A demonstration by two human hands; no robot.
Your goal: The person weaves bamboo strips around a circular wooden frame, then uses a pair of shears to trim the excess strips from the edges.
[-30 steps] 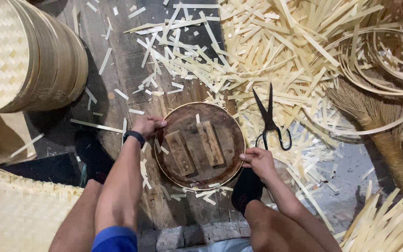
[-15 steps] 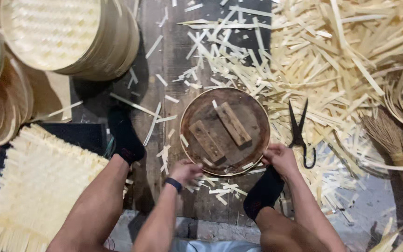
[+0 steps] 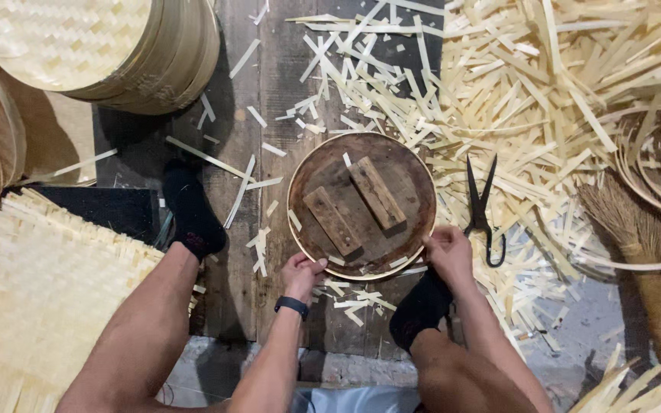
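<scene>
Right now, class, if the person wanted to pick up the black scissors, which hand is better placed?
Probably the right hand. It grips the round wooden form at its lower right rim, with the scissors lying just beside it. The left hand holds the lower left rim, farther from them.

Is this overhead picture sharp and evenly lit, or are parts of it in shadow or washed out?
Head view: mostly sharp, with the round wooden form and black scissors crisp. The pale bamboo strips look bright but not blown out. A dark shadow falls beside the stacked woven trays. Both hands, left and right, show no motion blur. Edges bend slightly from the wide lens.
</scene>
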